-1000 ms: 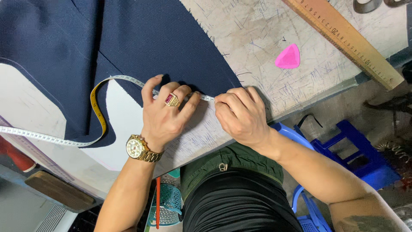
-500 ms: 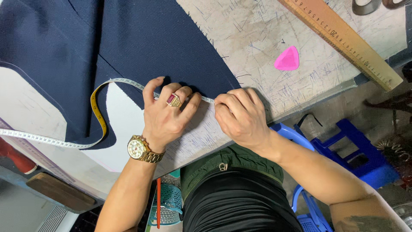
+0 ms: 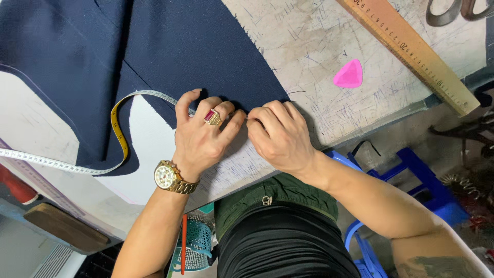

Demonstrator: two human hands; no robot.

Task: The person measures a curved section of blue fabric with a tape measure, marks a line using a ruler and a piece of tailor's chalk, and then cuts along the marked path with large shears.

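Observation:
Dark navy cloth (image 3: 170, 51) lies spread over a scuffed, pen-marked worktable (image 3: 309, 46). A white and yellow measuring tape (image 3: 119, 135) loops across the cloth's lower edge. My left hand (image 3: 203, 135), with a red-stoned ring and a gold wristwatch, presses the tape onto the cloth's near edge. My right hand (image 3: 278, 134) sits right beside it, fingers curled, pinching the tape's end at the same edge. The two hands touch at the fingertips.
A pink triangular tailor's chalk (image 3: 349, 75) lies on the table to the right. A long wooden ruler (image 3: 411, 51) runs diagonally at the upper right, scissor handles (image 3: 453, 10) beyond it. A blue plastic stool (image 3: 411, 180) stands below the table edge.
Both hands hold almost still on the tape at the cloth's edge. The view has shifted very slightly.

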